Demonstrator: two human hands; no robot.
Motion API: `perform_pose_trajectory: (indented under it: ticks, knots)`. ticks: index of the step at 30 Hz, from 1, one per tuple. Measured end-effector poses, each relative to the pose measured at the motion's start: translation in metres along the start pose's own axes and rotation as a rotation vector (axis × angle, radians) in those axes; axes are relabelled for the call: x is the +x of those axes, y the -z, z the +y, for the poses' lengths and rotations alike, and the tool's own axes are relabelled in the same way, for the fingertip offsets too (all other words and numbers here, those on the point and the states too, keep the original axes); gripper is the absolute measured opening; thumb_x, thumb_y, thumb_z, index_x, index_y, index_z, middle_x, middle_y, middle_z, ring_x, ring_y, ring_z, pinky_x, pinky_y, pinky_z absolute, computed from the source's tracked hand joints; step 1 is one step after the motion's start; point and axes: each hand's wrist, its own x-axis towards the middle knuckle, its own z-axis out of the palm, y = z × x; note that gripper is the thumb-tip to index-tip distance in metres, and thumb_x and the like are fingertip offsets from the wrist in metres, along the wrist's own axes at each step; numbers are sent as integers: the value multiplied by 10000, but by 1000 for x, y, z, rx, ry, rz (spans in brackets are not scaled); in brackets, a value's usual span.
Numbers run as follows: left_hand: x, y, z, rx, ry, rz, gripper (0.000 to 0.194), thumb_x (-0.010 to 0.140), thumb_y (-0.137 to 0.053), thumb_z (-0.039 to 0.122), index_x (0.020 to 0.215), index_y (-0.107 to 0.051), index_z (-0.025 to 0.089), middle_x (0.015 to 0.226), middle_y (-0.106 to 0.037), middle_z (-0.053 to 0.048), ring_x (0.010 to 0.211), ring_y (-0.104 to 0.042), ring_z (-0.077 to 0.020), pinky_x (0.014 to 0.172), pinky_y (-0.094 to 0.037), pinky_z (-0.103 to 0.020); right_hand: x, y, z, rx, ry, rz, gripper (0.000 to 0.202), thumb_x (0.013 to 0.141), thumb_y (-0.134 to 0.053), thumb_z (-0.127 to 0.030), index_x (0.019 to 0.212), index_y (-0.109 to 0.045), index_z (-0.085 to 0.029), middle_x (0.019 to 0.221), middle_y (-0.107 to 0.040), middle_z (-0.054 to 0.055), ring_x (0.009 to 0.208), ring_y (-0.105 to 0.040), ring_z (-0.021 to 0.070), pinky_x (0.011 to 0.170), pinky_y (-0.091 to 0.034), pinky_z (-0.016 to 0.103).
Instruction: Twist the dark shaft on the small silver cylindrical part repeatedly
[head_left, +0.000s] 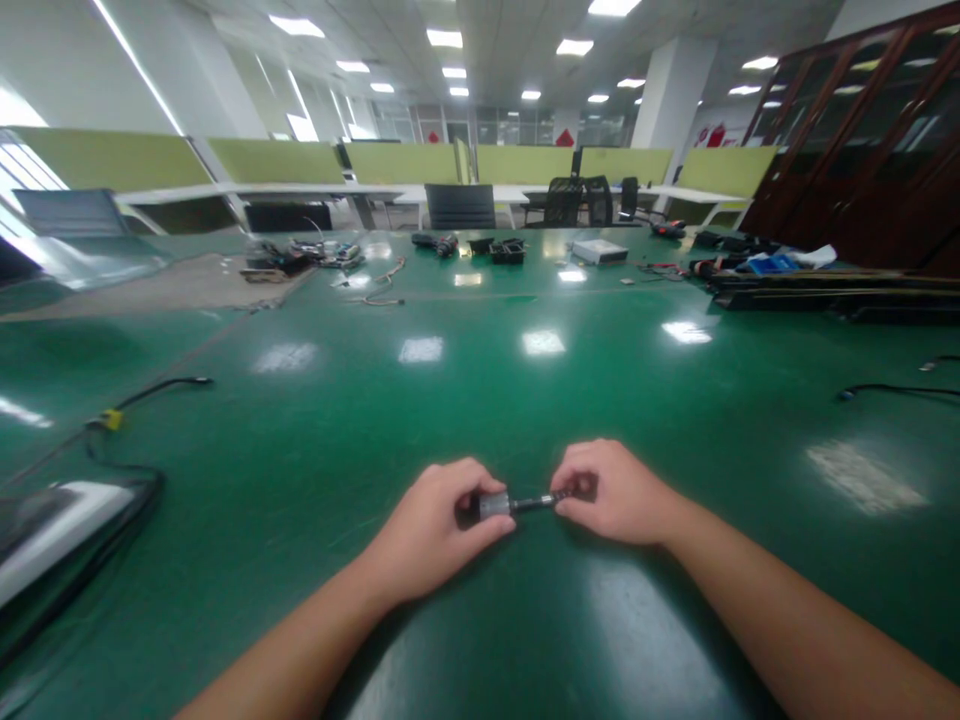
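My left hand is closed around a short silver-grey metal cylinder, thumb in front and fingers behind. From the cylinder's right end a thin dark rod with a bright metal section runs toward my right hand. There, thumb and fingers pinch the rod's far end, which looks ridged or spiral. Cylinder and rod lie in one nearly level line, low over the green tabletop. Fingers cover both outer ends, and the exact kind of part is too blurred to tell.
A black cable and a white-and-black device are at the left. Cable ends lie at the right. Along the far edge are electronic parts, a power tool, a grey box and stacked dark strips.
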Motion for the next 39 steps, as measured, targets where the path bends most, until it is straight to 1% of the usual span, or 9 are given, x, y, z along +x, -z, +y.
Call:
perform_pose_trajectory:
  ticks: [4, 7, 9, 12, 14, 16, 19, 23, 39]
  knots:
    - [1, -1, -1, -3, -30, 0, 212, 839, -766, 365, 986, -690, 234, 901, -675, 3, 798, -599, -178, 751, -391, -301, 5, -18, -13, -26, 57, -1, 73, 800, -778, -217, 871, -763, -219, 788, -702, -11, 728, -612, 139, 742, -405, 296]
    - [0, -1, -1, -7, -43, 3, 225, 806, -791, 319, 983, -682, 230, 895, -662, 3, 789, -591, -175, 741, -387, -297, 8, -29, -19, -59, 84, 11, 82, 834, -765, -228, 915, -757, -225, 840, -712, -6, 800, -622, 153, 771, -381, 310]
    - [-1, -1, 0, -3, -45, 3, 255, 790, -800, 330, 989, -677, 228, 900, -662, 1, 788, -589, -176, 745, -389, -299, 8, -32, -19, -67, 85, 15, 95, 840, -765, -229, 934, -754, -227, 859, -714, -5, 815, -619, 155, 774, -374, 310]
    - [-1, 0, 0, -1, -40, -9, 233, 856, -728, 371, 1043, -679, 241, 889, -665, 0, 779, -587, -173, 737, -389, -300, 6, -32, -16, -65, 94, 22, 104, 845, -765, -241, 947, -751, -231, 875, -716, -5, 826, -618, 156, 775, -371, 309]
    - [-1, 0, 0, -2, -26, -6, 225, 890, -686, 368, 1083, -679, 251, 864, -663, 7, 765, -585, -169, 729, -387, -298, 5, -31, -13, -60, 103, 27, 108, 847, -764, -247, 953, -750, -232, 882, -717, -6, 836, -620, 158, 776, -371, 309]
    - [0, 0, 0, 2, -26, -11, 218, 875, -703, 353, 1071, -687, 258, 854, -664, 17, 763, -587, -165, 740, -383, -300, 5, -31, -13, -62, 111, 26, 109, 842, -768, -241, 949, -749, -229, 880, -716, -6, 836, -619, 158, 775, -373, 309]
    - [1, 0, 0, 1, -41, -34, 176, 843, -740, 330, 1000, -706, 259, 858, -668, 29, 767, -594, -159, 759, -373, -305, 4, -31, -13, -64, 119, 22, 106, 839, -771, -231, 942, -748, -225, 875, -714, -7, 823, -613, 155, 769, -374, 309]
    - [0, 0, 0, -21, -25, -22, 199, 813, -772, 330, 981, -706, 246, 870, -673, 28, 769, -601, -158, 758, -378, -301, 4, -31, -12, -51, 120, 29, 102, 843, -767, -234, 942, -745, -226, 870, -710, -7, 823, -611, 155, 767, -379, 309]
    - [-1, -1, -2, -22, -25, -2, 201, 822, -771, 359, 950, -688, 227, 856, -672, 19, 762, -596, -165, 741, -380, -296, 3, -30, -11, -46, 126, 56, 75, 827, -758, -207, 901, -744, -213, 841, -702, -6, 796, -604, 150, 748, -388, 296]
